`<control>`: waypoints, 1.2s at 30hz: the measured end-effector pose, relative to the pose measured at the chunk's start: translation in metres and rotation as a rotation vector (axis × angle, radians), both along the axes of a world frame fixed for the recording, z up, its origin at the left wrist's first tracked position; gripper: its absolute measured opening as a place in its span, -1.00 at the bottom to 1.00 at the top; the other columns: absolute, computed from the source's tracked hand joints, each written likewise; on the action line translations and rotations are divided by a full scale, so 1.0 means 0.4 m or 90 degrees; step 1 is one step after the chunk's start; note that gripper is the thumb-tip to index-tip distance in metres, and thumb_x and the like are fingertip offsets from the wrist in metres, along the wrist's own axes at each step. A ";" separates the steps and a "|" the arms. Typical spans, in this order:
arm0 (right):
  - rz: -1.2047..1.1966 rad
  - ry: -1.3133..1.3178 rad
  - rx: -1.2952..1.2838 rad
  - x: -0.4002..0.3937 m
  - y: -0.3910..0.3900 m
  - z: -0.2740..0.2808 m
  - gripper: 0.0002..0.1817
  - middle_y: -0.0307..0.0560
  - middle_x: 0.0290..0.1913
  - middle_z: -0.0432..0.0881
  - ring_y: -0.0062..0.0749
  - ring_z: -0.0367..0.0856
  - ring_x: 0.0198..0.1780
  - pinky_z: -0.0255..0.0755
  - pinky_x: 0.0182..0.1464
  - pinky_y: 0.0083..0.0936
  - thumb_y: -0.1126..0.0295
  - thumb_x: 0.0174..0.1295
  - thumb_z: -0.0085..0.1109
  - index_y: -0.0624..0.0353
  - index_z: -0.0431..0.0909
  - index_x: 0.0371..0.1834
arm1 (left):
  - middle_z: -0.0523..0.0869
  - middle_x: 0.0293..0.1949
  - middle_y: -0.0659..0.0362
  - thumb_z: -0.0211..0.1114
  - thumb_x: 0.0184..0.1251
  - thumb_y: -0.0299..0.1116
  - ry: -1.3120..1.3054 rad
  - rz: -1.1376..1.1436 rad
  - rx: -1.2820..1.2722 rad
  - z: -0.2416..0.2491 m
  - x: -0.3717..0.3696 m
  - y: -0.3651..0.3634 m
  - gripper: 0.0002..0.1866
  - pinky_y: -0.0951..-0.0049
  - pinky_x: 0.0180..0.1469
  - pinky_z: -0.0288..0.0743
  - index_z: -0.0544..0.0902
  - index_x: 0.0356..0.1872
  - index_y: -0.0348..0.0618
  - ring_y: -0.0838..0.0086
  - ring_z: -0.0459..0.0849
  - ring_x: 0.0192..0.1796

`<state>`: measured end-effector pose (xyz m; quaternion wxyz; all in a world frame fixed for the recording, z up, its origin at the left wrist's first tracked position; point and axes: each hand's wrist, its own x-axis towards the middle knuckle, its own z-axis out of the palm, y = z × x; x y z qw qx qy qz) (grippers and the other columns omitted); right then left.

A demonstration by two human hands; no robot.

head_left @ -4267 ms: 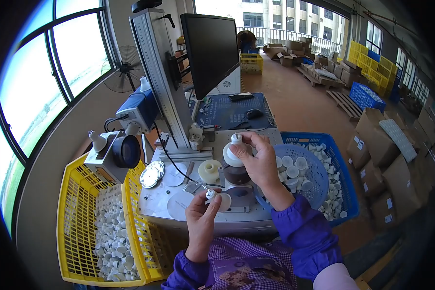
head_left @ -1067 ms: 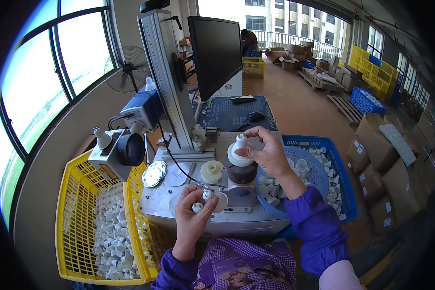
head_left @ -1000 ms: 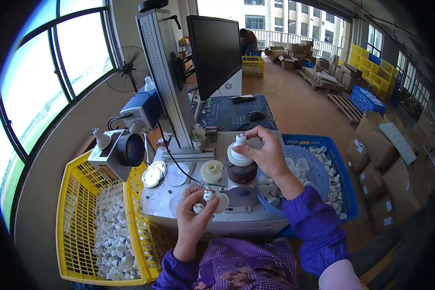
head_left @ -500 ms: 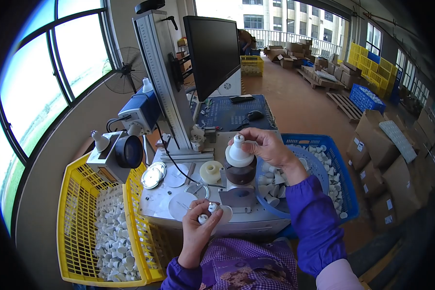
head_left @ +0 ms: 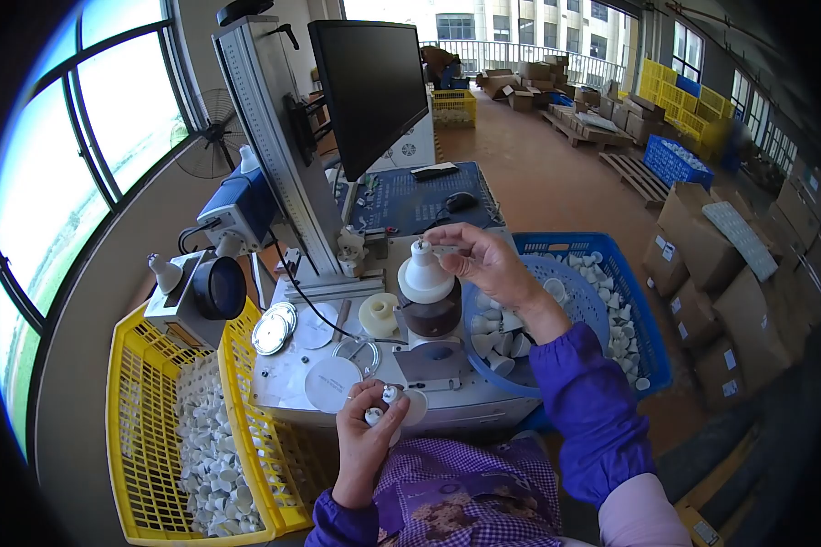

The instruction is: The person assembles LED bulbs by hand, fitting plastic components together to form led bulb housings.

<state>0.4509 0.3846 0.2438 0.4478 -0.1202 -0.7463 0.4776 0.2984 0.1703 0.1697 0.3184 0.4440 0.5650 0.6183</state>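
Note:
My left hand [head_left: 367,436], low in front of my body, is closed around white plastic lamp cups with small pins on their ends; two pinned ends show, one lamp cup [head_left: 391,395] above the other. My right hand [head_left: 488,264] is beside another white lamp cup [head_left: 425,273], which stands pins-up on a dark round fixture [head_left: 431,316]. Its thumb and fingers are apart, close to the neck of that cup; contact is hard to make out.
A blue basin [head_left: 543,266] of lamp cups stands right, overlapping a blue crate [head_left: 652,351]. The yellow crate [head_left: 237,401] at left holds many more. A lens head [head_left: 221,286], a monitor [head_left: 371,96] and metal discs [head_left: 274,328] are around the bench.
My right thumb has moved away from the lamp cup on the fixture, and the fingers have spread. My left hand keeps its lamp cups. The whole view has shifted slightly.

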 end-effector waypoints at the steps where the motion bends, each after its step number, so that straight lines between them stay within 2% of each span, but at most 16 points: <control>1: -0.011 -0.005 -0.006 0.023 0.009 -0.017 -0.65 -0.21 -0.12 0.62 -0.59 0.53 -0.10 0.40 -0.01 -0.58 0.21 0.23 0.24 0.22 0.53 -0.04 | 0.52 -0.21 0.22 0.42 0.09 -0.45 -0.005 -0.011 -0.006 -0.002 0.000 -0.004 -0.79 0.61 -0.17 0.36 0.66 -0.29 -0.35 0.62 0.46 -0.26; 3: -0.125 -0.012 -0.110 0.091 0.040 -0.074 -0.66 -0.22 -0.13 0.62 -0.59 0.55 -0.17 0.44 -0.10 -0.55 0.24 0.24 0.23 0.24 0.52 -0.03 | 0.52 -0.20 0.22 0.41 0.09 -0.49 -0.057 0.009 -0.033 -0.009 -0.002 -0.017 -0.81 0.63 -0.18 0.38 0.67 -0.29 -0.35 0.62 0.46 -0.25; 4: -0.214 -0.078 -0.068 0.124 0.042 -0.100 -0.73 -0.14 -0.24 0.67 -0.51 0.59 -0.28 0.46 -0.20 -0.51 0.32 0.20 0.25 0.29 0.56 -0.15 | 0.52 -0.19 0.23 0.41 0.08 -0.51 -0.063 0.005 -0.046 -0.020 -0.007 -0.019 -0.81 0.64 -0.19 0.39 0.67 -0.28 -0.35 0.63 0.47 -0.25; 5: -0.223 -0.083 -0.073 0.160 0.033 -0.122 -0.73 -0.14 -0.24 0.67 -0.51 0.59 -0.28 0.46 -0.20 -0.51 0.32 0.20 0.25 0.29 0.56 -0.15 | 0.52 -0.19 0.23 0.41 0.08 -0.51 -0.067 -0.005 -0.051 -0.029 -0.008 -0.022 -0.81 0.64 -0.19 0.39 0.67 -0.28 -0.35 0.63 0.47 -0.25; 7: -0.304 -0.393 -0.026 0.227 0.007 -0.162 -0.77 0.01 -0.36 0.68 -0.29 0.64 -0.32 0.47 -0.22 -0.40 0.35 0.10 0.29 0.29 0.60 -0.28 | 0.52 -0.19 0.22 0.40 0.09 -0.51 -0.066 -0.001 -0.061 -0.044 -0.009 -0.024 -0.81 0.63 -0.19 0.39 0.66 -0.26 -0.34 0.62 0.47 -0.26; 8: -0.309 -0.398 -0.028 0.255 -0.005 -0.184 -0.77 0.01 -0.36 0.68 -0.29 0.64 -0.32 0.47 -0.22 -0.40 0.35 0.10 0.29 0.29 0.60 -0.28 | 0.53 -0.19 0.22 0.40 0.09 -0.51 -0.064 0.000 -0.062 -0.047 -0.007 -0.025 -0.81 0.61 -0.18 0.40 0.66 -0.26 -0.34 0.62 0.47 -0.27; 10: -0.320 -0.649 0.024 0.292 -0.026 -0.223 -0.74 0.12 -0.39 0.66 -0.06 0.65 -0.29 0.48 -0.22 -0.29 0.32 -0.02 0.34 0.29 0.63 -0.34 | 0.56 -0.19 0.22 0.38 0.09 -0.52 -0.084 -0.003 -0.070 -0.051 0.000 -0.026 -0.83 0.57 -0.11 0.38 0.66 -0.28 -0.34 0.58 0.50 -0.21; 11: -0.320 -0.651 0.023 0.296 -0.032 -0.238 -0.74 0.12 -0.39 0.66 -0.06 0.65 -0.29 0.48 -0.22 -0.29 0.32 -0.02 0.34 0.29 0.63 -0.34 | 0.59 -0.19 0.21 0.36 0.10 -0.54 -0.096 -0.003 -0.076 -0.052 0.002 -0.027 -0.85 0.53 -0.05 0.36 0.66 -0.30 -0.33 0.54 0.52 -0.14; 13: -0.309 -0.872 0.063 0.298 -0.041 -0.260 -0.67 0.09 -0.39 0.66 -0.05 0.65 -0.28 0.49 -0.17 -0.28 0.25 -0.10 0.38 0.22 0.65 -0.29 | 0.57 -0.18 0.21 0.38 0.10 -0.52 -0.104 -0.009 -0.067 -0.053 0.010 -0.027 -0.84 0.57 -0.11 0.39 0.66 -0.28 -0.33 0.58 0.51 -0.20; 19: -0.323 -0.971 0.120 0.281 -0.035 -0.317 -0.66 0.09 -0.42 0.65 -0.05 0.65 -0.28 0.48 -0.16 -0.20 0.23 -0.10 0.36 0.20 0.65 -0.27 | 0.56 -0.17 0.21 0.38 0.12 -0.52 -0.092 -0.030 -0.055 -0.046 0.034 -0.032 -0.83 0.61 -0.18 0.42 0.66 -0.26 -0.32 0.63 0.50 -0.26; 23: -0.291 -0.919 0.050 0.308 -0.044 -0.264 -0.66 0.07 -0.42 0.66 -0.08 0.66 -0.30 0.50 -0.20 -0.25 0.29 -0.09 0.35 0.22 0.64 -0.24 | 0.56 -0.18 0.20 0.37 0.12 -0.52 -0.097 -0.016 -0.059 -0.055 0.034 -0.039 -0.84 0.61 -0.18 0.40 0.65 -0.27 -0.32 0.62 0.50 -0.26; 25: -0.329 -0.685 0.073 0.339 -0.045 -0.284 -0.68 0.04 -0.44 0.66 -0.15 0.67 -0.36 0.50 -0.28 -0.34 0.36 -0.08 0.34 0.25 0.63 -0.22 | 0.57 -0.18 0.20 0.38 0.12 -0.52 -0.114 -0.020 -0.065 -0.060 0.037 -0.040 -0.84 0.59 -0.17 0.39 0.65 -0.27 -0.31 0.62 0.50 -0.25; 26: -0.330 -0.686 0.072 0.345 -0.048 -0.294 -0.68 0.04 -0.44 0.66 -0.15 0.67 -0.36 0.50 -0.28 -0.34 0.36 -0.08 0.34 0.25 0.63 -0.22 | 0.57 -0.19 0.19 0.38 0.11 -0.51 -0.126 -0.027 -0.071 -0.061 0.038 -0.040 -0.84 0.58 -0.15 0.38 0.65 -0.28 -0.31 0.61 0.50 -0.24; 28: -0.357 -0.540 0.046 0.338 -0.066 -0.279 -0.73 0.04 -0.52 0.63 -0.18 0.63 -0.44 0.48 -0.34 -0.35 0.40 -0.14 0.30 0.26 0.62 -0.33 | 0.58 -0.20 0.19 0.38 0.11 -0.52 -0.112 -0.034 -0.073 -0.061 0.042 -0.039 -0.85 0.58 -0.14 0.37 0.65 -0.29 -0.30 0.60 0.50 -0.24; 35: -0.375 -0.427 -0.056 0.310 -0.091 -0.226 -0.74 -0.04 -0.53 0.61 -0.39 0.59 -0.51 0.45 -0.39 -0.51 0.44 -0.10 0.33 0.30 0.60 -0.31 | 0.58 -0.22 0.20 0.37 0.10 -0.54 -0.120 -0.040 -0.058 -0.043 0.052 -0.049 -0.85 0.57 -0.12 0.35 0.66 -0.28 -0.29 0.58 0.49 -0.21; 36: -0.368 -0.405 -0.065 0.310 -0.095 -0.219 -0.74 -0.12 -0.53 0.59 -0.51 0.54 -0.50 0.42 -0.40 -0.56 0.45 -0.07 0.33 0.30 0.61 -0.28 | 0.58 -0.22 0.20 0.37 0.10 -0.54 -0.118 -0.039 -0.058 -0.034 0.055 -0.053 -0.85 0.57 -0.12 0.35 0.66 -0.28 -0.29 0.58 0.49 -0.21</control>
